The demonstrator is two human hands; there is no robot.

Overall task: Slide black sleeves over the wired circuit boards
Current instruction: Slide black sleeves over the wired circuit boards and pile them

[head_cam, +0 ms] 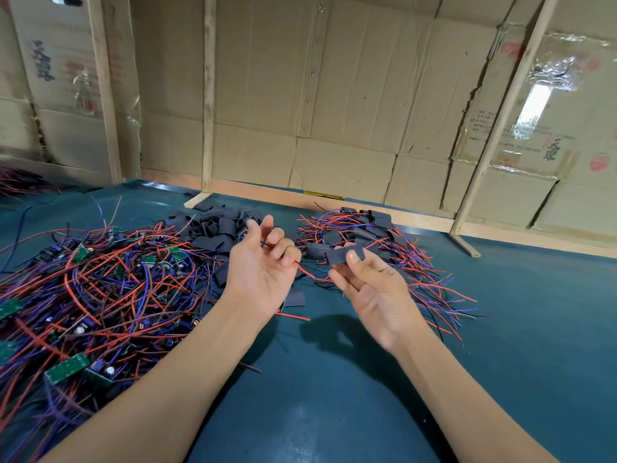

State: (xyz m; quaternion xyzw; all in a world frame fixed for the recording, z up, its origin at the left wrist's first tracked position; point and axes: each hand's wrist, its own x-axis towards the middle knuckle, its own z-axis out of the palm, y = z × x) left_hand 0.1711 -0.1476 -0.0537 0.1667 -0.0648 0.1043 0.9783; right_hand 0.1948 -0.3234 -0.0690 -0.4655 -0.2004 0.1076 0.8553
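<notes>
My forearms frame the mat [500,329]. Right hand [374,292] pinches a sleeve [344,254], long axis pointing left toward the wires [304,271] gripped by my left hand [263,262].

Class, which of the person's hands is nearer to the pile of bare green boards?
Left. The left hand is just right of the pile of bare green boards; the right hand is farther right, holding a black sleeve.

Flattened cardboard sheets [334,78] line the wall from 9 to 3 o'clock, held by upright wooden battens [208,95]. Clear tape [547,81] at 2 o'clock reflects a bright light. A dark teal table surface [534,345] fills the lower half, with a wooden edge strip [267,192] along its far side.
</notes>
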